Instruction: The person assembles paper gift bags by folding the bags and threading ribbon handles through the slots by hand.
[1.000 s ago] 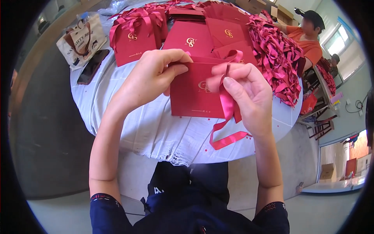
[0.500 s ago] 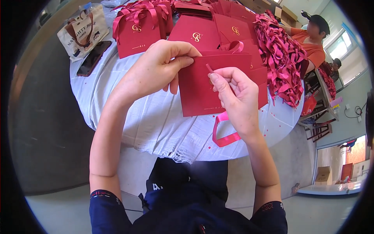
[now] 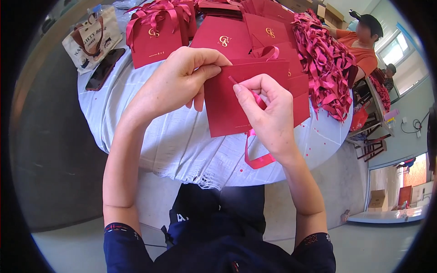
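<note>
While the left hand (image 3: pixel 184 79) pinches the upper left corner of a red paper bag (image 3: pixel 223 109) over the table (image 3: pixel 182 150), the right hand (image 3: pixel 269 107) pinches a pink ribbon (image 3: pixel 261 162) at its front. Small print (image 3: pixel 242 125) runs low there; gold lettering (image 3: pixel 154 32) marks an upright bag (image 3: pixel 157 48) behind.

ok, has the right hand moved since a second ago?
Yes: the right hand has shifted left, nearer the left hand, judged against the dark phone.
</note>
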{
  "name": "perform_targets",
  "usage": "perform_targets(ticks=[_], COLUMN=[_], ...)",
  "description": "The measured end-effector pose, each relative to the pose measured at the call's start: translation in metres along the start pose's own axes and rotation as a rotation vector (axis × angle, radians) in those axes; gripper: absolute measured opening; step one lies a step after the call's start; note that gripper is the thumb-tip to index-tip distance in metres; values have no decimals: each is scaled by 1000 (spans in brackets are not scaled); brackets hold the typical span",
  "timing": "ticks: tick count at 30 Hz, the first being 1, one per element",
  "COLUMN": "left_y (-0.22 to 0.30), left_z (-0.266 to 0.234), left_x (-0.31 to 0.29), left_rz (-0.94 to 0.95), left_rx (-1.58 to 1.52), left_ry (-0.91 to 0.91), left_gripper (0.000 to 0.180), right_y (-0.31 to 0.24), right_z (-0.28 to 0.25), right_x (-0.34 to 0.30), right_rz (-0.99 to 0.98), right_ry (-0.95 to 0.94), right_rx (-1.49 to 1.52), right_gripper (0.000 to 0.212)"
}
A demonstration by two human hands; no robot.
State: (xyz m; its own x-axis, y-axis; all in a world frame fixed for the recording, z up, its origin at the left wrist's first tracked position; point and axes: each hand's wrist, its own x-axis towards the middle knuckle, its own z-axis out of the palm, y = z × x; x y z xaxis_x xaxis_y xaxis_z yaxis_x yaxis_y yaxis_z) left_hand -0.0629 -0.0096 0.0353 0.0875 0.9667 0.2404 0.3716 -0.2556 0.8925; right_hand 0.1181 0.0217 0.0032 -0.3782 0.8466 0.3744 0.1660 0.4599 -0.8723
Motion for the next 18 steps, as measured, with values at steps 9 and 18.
perform_targets(ticks=[9, 18], left_y=[11, 22], left_z=[19, 61], left_x=[-12, -28], left_rz=[98, 455], left_rx=[175, 649], left_ry=[70, 323], left_gripper=[22, 24], right_y=[-9, -23], right_z=[-2, -17], right_x=[-11, -26], right_rz=[-2, 96], right_ry=[65, 96], right_rx=[-5, 46], right_gripper=[6, 11])
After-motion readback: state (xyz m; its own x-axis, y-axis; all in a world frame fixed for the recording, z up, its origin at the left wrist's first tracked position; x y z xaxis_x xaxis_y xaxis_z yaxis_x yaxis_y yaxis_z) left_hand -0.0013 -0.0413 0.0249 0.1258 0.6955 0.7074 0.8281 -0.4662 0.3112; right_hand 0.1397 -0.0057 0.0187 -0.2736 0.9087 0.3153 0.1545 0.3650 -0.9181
